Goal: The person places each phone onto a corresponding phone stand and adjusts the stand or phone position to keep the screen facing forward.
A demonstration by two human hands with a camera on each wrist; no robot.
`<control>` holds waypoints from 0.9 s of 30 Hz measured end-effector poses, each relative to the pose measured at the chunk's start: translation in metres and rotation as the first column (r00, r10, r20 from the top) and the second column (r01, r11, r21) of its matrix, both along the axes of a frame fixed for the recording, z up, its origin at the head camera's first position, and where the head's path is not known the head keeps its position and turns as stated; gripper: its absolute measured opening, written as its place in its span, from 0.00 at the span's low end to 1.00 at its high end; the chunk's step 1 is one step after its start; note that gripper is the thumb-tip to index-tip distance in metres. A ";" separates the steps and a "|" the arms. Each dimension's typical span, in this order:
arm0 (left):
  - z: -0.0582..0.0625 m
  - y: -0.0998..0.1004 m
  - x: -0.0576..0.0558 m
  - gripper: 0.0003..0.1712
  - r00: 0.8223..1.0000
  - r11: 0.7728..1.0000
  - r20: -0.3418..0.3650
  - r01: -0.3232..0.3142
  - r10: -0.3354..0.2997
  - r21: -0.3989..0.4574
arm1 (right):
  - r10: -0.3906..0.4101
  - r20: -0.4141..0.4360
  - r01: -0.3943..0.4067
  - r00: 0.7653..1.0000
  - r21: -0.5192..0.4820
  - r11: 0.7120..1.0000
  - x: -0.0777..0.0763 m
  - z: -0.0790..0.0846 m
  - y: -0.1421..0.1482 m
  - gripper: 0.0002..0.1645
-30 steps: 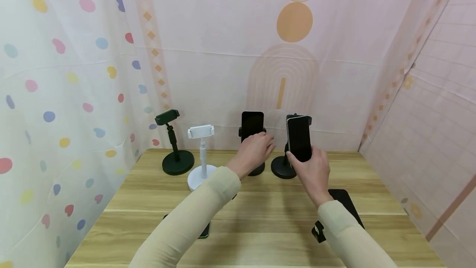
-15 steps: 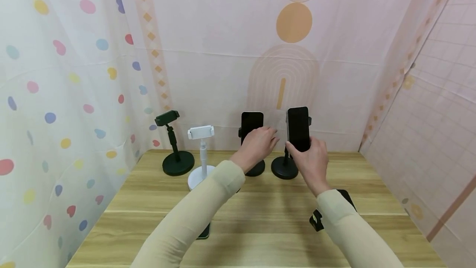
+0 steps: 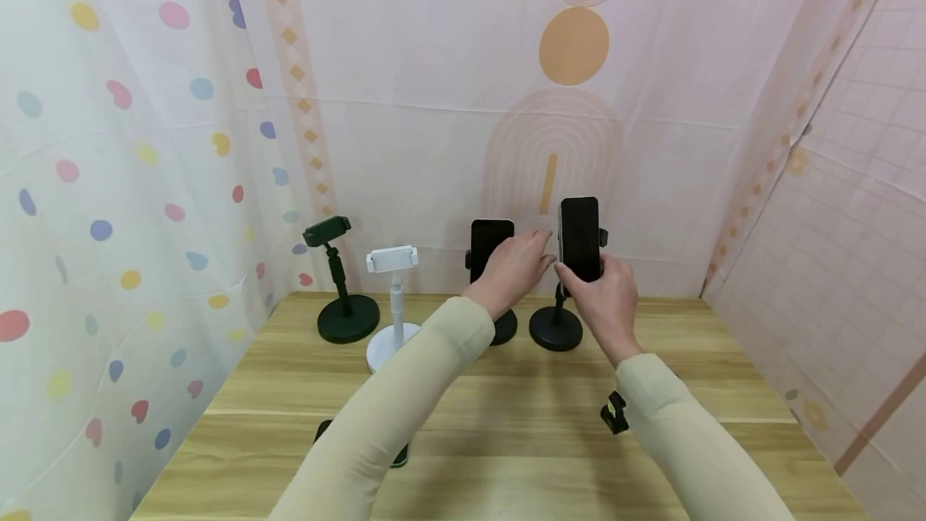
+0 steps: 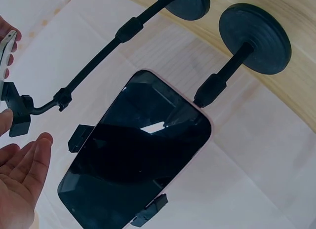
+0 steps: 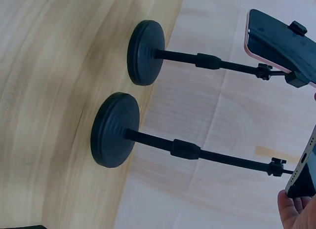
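My right hand (image 3: 608,296) grips a smartphone (image 3: 580,233) upright, its dark screen toward me, in front of the right black phone stand (image 3: 555,330). The phone's lower edge (image 5: 303,162) and the fingertips (image 5: 286,204) show in the right wrist view. My left hand (image 3: 510,270) reaches across the neighbouring stand, its fingertips near the phone's left edge. In the left wrist view that hand (image 4: 19,184) has loosely bent fingers beside the black stand clamp (image 4: 19,110), and one fingertip meets the clamp. A second smartphone (image 4: 138,145) sits clamped in the other black stand (image 4: 254,39).
A dark green phone stand (image 3: 347,317) and a white one (image 3: 394,260) stand at back left. Another phone (image 3: 400,455) lies on the wooden table (image 3: 499,473), partly under the left sleeve. A small black item (image 3: 615,412) lies by the right sleeve. Patterned curtains (image 3: 405,159) enclose the table.
The right hand has raised the phone and straightened it against the right stand. The left hand has moved right and slightly up, toward that phone's left edge.
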State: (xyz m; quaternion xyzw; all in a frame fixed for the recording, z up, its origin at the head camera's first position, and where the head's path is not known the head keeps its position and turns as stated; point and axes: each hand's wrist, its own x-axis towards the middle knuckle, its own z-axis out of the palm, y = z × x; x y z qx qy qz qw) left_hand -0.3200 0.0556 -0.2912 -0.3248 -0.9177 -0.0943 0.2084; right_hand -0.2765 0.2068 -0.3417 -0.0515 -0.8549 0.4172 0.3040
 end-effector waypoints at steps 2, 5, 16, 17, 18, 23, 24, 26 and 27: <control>0.002 0.003 -0.003 0.23 1.000 1.000 0.008 0.009 -0.009 0.009 | 0.000 0.009 0.000 1.000 -0.005 1.000 -0.001 0.002 0.000 0.39; 0.003 0.008 -0.007 0.20 0.999 0.999 0.012 0.031 -0.032 0.031 | 0.002 0.014 -0.002 1.000 -0.014 1.000 -0.003 0.004 0.001 0.38; -0.002 0.017 -0.017 0.11 0.998 0.997 -0.037 0.057 -0.055 0.055 | 0.009 0.025 -0.008 1.000 -0.036 0.999 -0.005 0.006 0.005 0.37; -0.002 0.018 -0.018 0.11 0.998 0.997 -0.037 0.054 -0.052 0.057 | 0.010 0.024 -0.010 1.000 -0.038 0.999 -0.005 0.006 0.005 0.37; -0.001 0.019 -0.019 0.11 0.998 0.997 -0.036 0.051 -0.049 0.060 | 0.011 0.023 -0.010 1.000 -0.038 0.999 -0.005 0.006 0.006 0.37; -0.001 0.023 -0.026 0.12 0.999 0.997 -0.031 0.039 -0.037 0.071 | 0.017 0.021 -0.016 1.000 -0.044 0.999 -0.007 0.005 0.007 0.38; -0.002 0.023 -0.027 0.12 0.999 0.997 -0.036 0.039 -0.036 0.072 | 0.018 0.021 -0.017 1.000 -0.044 0.999 -0.007 0.005 0.007 0.38; -0.002 0.024 -0.029 0.11 0.998 0.996 -0.049 0.041 -0.038 0.073 | 0.019 0.021 -0.018 1.000 -0.045 0.999 -0.008 0.005 0.008 0.38; -0.003 0.025 -0.029 0.10 0.998 0.996 -0.057 0.044 -0.040 0.073 | 0.019 0.021 -0.018 1.000 -0.044 0.999 -0.008 0.005 0.008 0.38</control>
